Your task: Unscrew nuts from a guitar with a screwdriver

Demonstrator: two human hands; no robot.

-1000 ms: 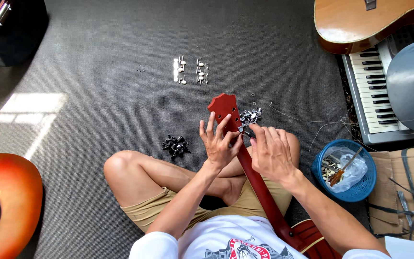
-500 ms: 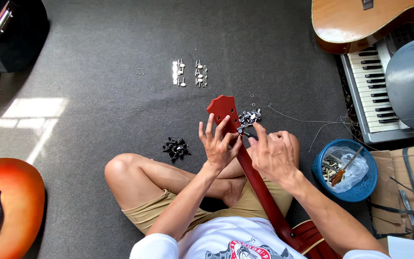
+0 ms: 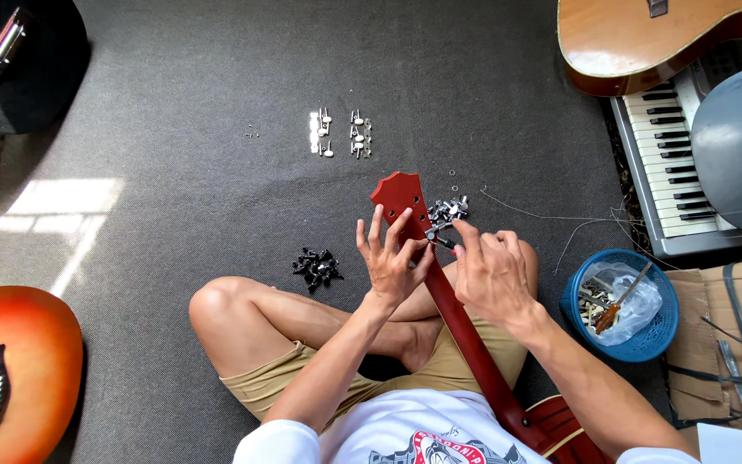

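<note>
Two hands meet at the dark red wooden guitar headstock (image 3: 398, 198), which rests over the person's lap. Little has changed since a second ago. The left hand (image 3: 391, 258) steadies the neck with spread fingers; the right hand (image 3: 489, 273) pinches a small chrome tuning peg (image 3: 436, 237) beside it.
</note>
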